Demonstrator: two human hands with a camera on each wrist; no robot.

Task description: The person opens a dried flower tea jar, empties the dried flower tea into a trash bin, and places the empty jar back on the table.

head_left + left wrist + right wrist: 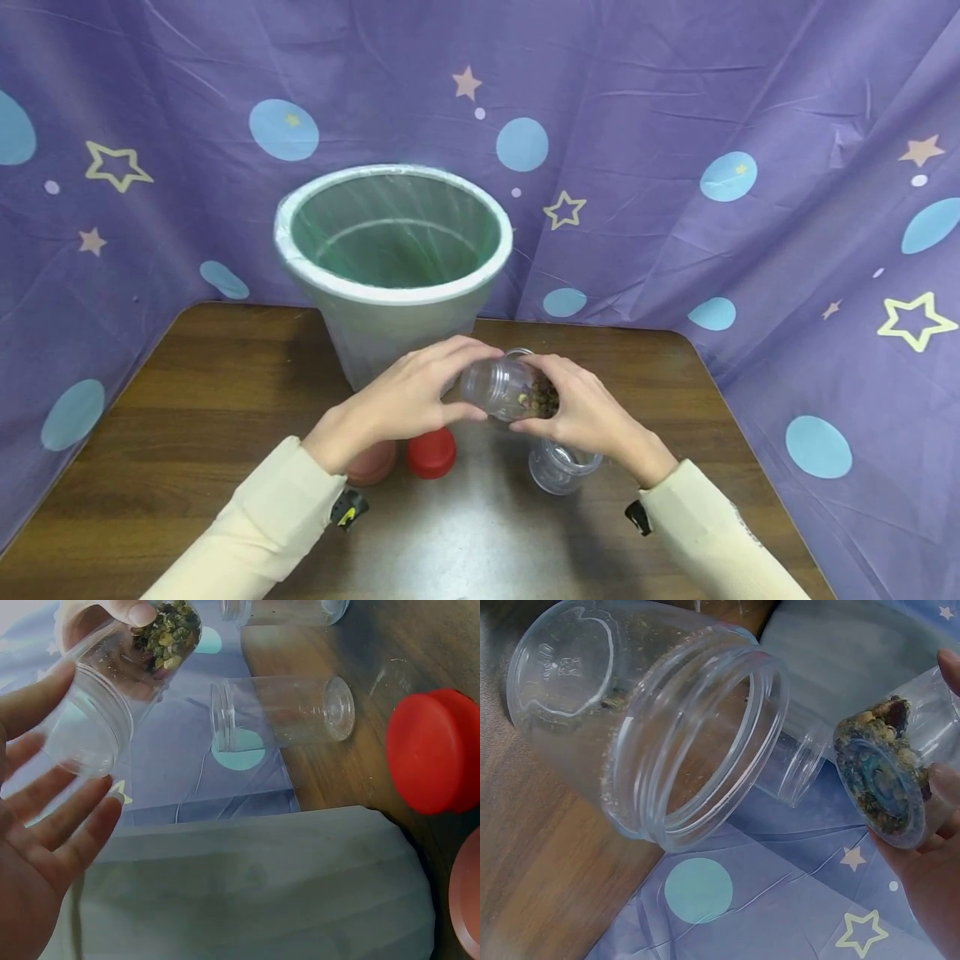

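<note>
In the head view, a clear jar (pixel 517 393) lies on its side in the air between my two hands. Dried, flower-like bits (pixel 169 637) are gathered at its base end. My right hand (pixel 585 412) holds that base end, thumb below and fingers over the top. At the other end, the thumb and fingers of my left hand (pixel 408 392) hold a clear piece at the threaded neck; whether it is a lid or another container I cannot tell. Below my right hand stands a wide-mouthed clear jar (pixel 557 468), with small crumbs on its inner wall in the right wrist view.
A grey bin (pixel 393 296) lined with a thin clear bag stands behind my left hand. Another clear jar (pixel 281 712) stands near it. A red lid (pixel 431 454) and a pinkish lid (pixel 371 467) lie on the wooden table (pixel 225 375). Purple cloth (pixel 637 125) surrounds the table.
</note>
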